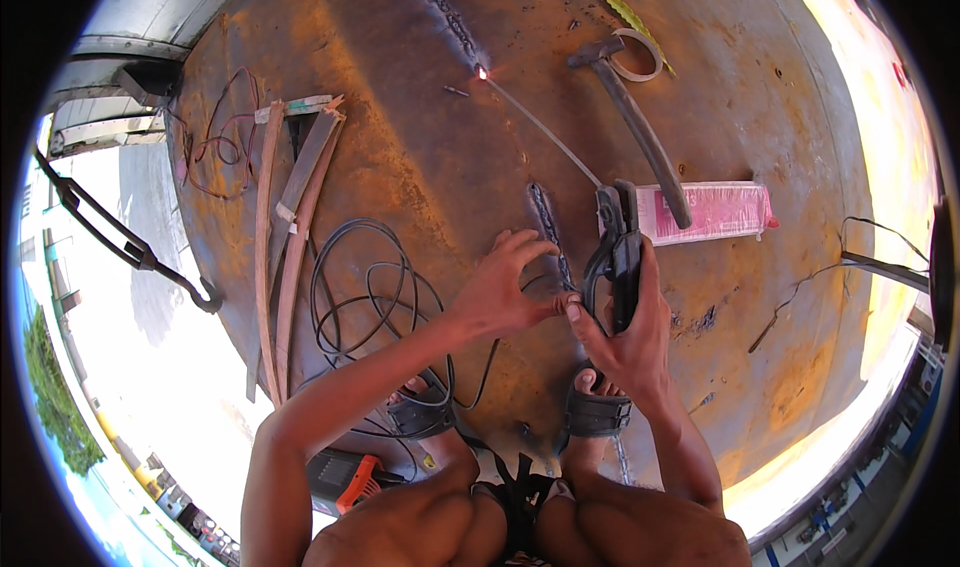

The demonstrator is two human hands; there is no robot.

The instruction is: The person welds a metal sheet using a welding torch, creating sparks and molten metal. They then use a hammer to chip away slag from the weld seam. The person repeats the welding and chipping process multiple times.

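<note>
My right hand [632,342] is wrapped round a black electrode holder [624,267]. A thin welding rod [545,127] runs from its jaws up and to the left. The rod's far tip glows orange at the lower end of a dark weld bead [445,12] on the rusty steel plate [400,167]. My left hand [505,285] hovers beside the holder with its fingers curved and apart; its thumb reaches to my right thumb, and whether they touch I cannot tell. A second, shorter weld bead [545,222] lies between my hands.
A hammer [645,132] rests partly on a pink-and-white packet [715,210], beside a tape roll [652,59] and a leaf [628,12]. Black cable [375,225] coils near wooden strips [268,257]. An orange-and-black machine [350,479] stands by my sandalled feet [598,414].
</note>
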